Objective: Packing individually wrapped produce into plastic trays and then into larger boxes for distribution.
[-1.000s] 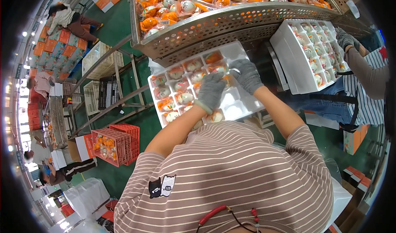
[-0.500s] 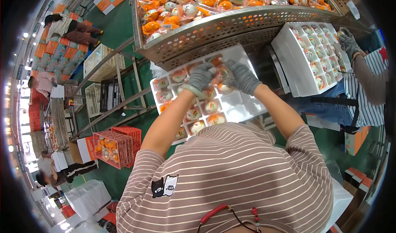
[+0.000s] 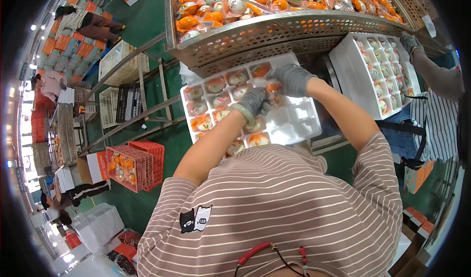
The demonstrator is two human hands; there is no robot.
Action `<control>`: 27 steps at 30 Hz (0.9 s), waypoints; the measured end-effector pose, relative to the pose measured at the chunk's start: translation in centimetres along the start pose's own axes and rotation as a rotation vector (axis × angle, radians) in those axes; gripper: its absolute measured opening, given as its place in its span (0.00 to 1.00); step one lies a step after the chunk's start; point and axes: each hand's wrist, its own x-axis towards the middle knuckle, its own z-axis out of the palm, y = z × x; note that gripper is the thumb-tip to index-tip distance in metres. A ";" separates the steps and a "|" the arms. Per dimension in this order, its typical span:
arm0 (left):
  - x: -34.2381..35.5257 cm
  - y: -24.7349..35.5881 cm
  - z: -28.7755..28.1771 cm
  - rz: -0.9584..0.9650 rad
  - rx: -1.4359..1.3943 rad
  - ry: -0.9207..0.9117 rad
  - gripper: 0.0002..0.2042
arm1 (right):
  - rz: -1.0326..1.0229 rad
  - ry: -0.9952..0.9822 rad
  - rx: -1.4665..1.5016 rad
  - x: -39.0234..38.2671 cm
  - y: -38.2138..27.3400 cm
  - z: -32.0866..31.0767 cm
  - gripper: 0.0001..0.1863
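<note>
A white foam tray with square cells lies before me, tilted slightly. Most cells hold egg-shaped packs in clear film, such as a wrapped egg; cells at the right show bare foam. My left hand, in a grey glove with a pale bangle at the wrist, is over the tray's middle, fingers curled; what lies under them is hidden. My right hand, also gloved, is closed at the tray's far right part, its fingertips on an orange wrapped egg.
Beyond the tray stands a perforated metal bin heaped with wrapped eggs. At right, a co-worker's gloved hand is beside a stack of filled foam trays. Red crates and pale crates stand at left, near metal rails.
My left hand has moved right and nearer me across the tray. The right hand has shifted slightly right and turned more sideways. The view has shifted a little.
</note>
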 end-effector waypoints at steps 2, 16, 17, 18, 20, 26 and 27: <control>-1.6 0.6 1.5 0.085 0.160 0.044 0.15 | -0.020 0.029 -0.197 1.9 1.5 2.2 0.22; -3.0 -5.4 -1.6 0.858 1.190 0.495 0.16 | -0.391 0.301 -0.286 2.7 4.7 7.3 0.11; -2.8 -5.5 -1.6 0.865 1.213 0.496 0.15 | -0.433 0.328 -0.432 2.6 4.5 7.1 0.11; -2.4 -5.5 -1.8 0.872 1.236 0.496 0.14 | -0.407 0.283 -0.476 3.2 4.2 7.1 0.10; -2.7 -4.4 -1.1 0.803 1.230 0.497 0.10 | -0.356 0.197 -0.559 5.0 3.4 7.1 0.09; -2.9 -2.0 -1.3 0.843 0.803 0.509 0.08 | -0.232 0.324 0.179 -0.4 1.3 6.4 0.26; -3.8 -0.9 -0.5 0.742 0.712 0.482 0.08 | -0.164 0.308 0.330 -1.5 1.2 6.2 0.30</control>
